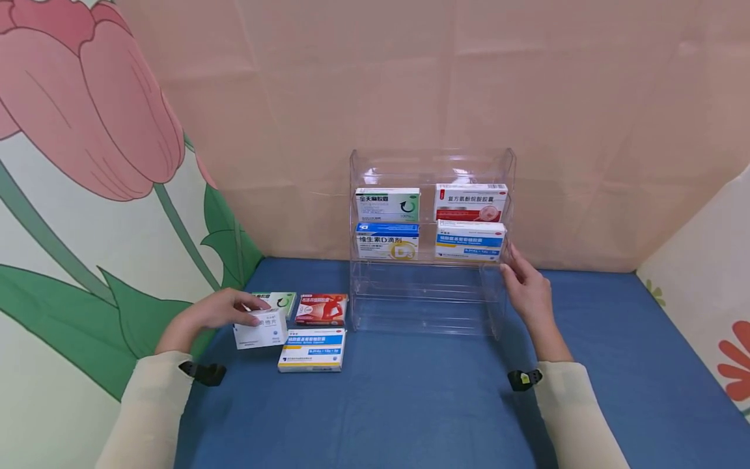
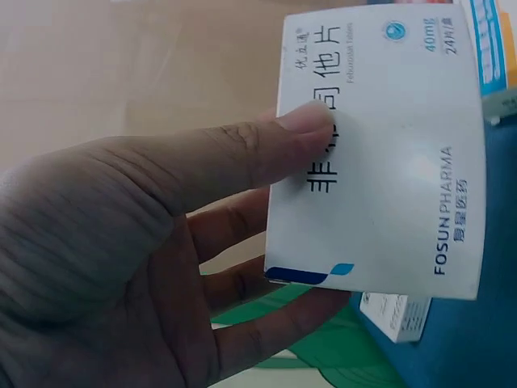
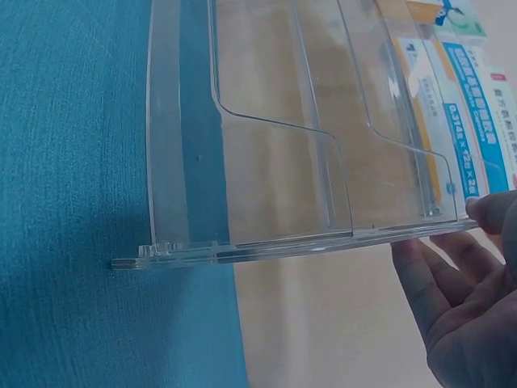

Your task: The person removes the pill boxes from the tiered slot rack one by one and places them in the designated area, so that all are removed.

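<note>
My left hand [image 1: 218, 312] pinches a white medicine box [image 1: 261, 331] between thumb and fingers, above the left part of the table. In the left wrist view, the thumb lies across the printed face of this box [image 2: 396, 162]. Behind it a green-and-white box [image 1: 285, 302] is partly covered. A red box [image 1: 321, 309] and a blue-striped white box [image 1: 312, 350] lie just to the right. My right hand [image 1: 529, 290] holds the right side edge of a clear acrylic display rack [image 1: 422, 319]. The right wrist view shows its thumb on the edge of that side panel [image 3: 339, 242], fingers outside.
On the rack's middle tiers stand a green-and-white box [image 1: 387, 205], a red-and-white box [image 1: 471, 203], a vitamin D box [image 1: 387, 241] and a blue-striped box [image 1: 471, 241]. Blue cloth [image 1: 410, 404] covers the table. A beige backdrop [image 1: 305, 117] hangs behind the rack.
</note>
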The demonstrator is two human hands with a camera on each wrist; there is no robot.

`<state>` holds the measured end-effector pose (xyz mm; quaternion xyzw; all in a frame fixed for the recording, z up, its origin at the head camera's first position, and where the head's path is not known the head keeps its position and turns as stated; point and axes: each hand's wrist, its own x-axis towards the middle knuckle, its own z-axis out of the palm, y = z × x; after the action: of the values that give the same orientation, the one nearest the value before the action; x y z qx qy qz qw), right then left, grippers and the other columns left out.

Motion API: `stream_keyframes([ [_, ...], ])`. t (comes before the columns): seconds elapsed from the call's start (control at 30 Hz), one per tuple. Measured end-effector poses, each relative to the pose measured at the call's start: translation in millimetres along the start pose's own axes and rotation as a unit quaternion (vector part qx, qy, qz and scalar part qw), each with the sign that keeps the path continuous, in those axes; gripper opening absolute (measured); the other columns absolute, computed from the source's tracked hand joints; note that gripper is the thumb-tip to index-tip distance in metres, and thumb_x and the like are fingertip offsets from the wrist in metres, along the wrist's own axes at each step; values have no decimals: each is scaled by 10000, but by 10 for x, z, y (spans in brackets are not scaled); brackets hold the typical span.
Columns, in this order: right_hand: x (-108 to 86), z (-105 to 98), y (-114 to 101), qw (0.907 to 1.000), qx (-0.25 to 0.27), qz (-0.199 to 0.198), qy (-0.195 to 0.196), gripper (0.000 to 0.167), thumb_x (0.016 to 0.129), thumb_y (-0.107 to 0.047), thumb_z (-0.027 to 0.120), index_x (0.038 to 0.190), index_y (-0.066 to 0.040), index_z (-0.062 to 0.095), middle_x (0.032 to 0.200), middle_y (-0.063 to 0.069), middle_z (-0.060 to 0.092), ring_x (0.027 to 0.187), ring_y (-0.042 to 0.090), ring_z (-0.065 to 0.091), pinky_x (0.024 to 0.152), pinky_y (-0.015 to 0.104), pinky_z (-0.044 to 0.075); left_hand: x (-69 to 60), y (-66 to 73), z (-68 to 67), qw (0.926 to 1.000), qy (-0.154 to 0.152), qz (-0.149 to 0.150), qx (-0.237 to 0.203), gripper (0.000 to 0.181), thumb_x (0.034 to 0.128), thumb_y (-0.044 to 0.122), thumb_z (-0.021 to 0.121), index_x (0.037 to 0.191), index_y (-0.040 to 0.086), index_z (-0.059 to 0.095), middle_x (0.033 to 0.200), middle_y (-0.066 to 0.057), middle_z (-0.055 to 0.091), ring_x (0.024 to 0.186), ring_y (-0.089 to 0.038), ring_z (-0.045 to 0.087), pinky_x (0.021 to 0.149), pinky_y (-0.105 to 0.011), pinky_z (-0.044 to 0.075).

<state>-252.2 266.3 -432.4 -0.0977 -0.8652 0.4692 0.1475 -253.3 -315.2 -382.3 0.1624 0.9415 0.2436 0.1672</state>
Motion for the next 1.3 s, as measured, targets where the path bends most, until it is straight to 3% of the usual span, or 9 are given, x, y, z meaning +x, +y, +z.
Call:
stream_keyframes([
  [0.27,-16,16,13,10000,67,-14,-24,587,1052,-430,508,1578,-416,250,1554,127,450,1347,412,512,994,568,491,-63,-213,-3,9995,-233,-212,14,418,911,204,753,1288,38,682,1295,-273,614,1098,-370,557,882,-478,514],
  [0.53,-23,18,33,10000,39,-46,-20,580,1053,-434,502,1572,-439,244,1542,138,463,1343,418,514,993,574,490,-107,-341,30,9987,-364,-340,-51,422,915,176,745,1295,11,668,1305,-290,599,1103,-389,544,909,-524,500],
  [0.9,-13,-1,22,9997,-172,-120,145,578,1051,-414,518,1580,-368,289,1553,149,437,1320,412,539,995,569,494,-120,-449,120,9984,-463,-327,-60,379,931,169,722,1279,27,680,1292,-253,624,1094,-364,557,940,-551,487],
  [1.3,-14,12,12,9999,-99,-17,44,584,1053,-434,500,1582,-399,256,1550,146,448,1317,415,542,986,565,498,-98,-523,226,9978,-507,-385,-159,353,950,148,692,1278,19,680,1301,-270,612,1091,-357,560,941,-565,477],
])
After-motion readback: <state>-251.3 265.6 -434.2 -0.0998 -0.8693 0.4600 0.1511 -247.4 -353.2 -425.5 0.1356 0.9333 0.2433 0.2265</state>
